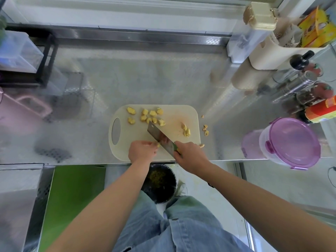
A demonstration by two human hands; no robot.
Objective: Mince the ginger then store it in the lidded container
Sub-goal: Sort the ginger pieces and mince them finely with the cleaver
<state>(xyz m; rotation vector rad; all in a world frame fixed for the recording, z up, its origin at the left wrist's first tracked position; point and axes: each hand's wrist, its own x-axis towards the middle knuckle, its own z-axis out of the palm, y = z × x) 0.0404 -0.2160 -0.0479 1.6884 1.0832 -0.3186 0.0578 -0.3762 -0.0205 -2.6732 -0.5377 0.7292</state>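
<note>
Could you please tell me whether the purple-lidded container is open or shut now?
Shut: the purple lid sits on the clear container, covering its mouth. Whether its clips are latched I cannot tell.

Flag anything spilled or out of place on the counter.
Yes: a few ginger scraps lie off the cutting board, on the steel counter just past its right edge, with one more by its near right corner. Nothing else stands out.
</note>
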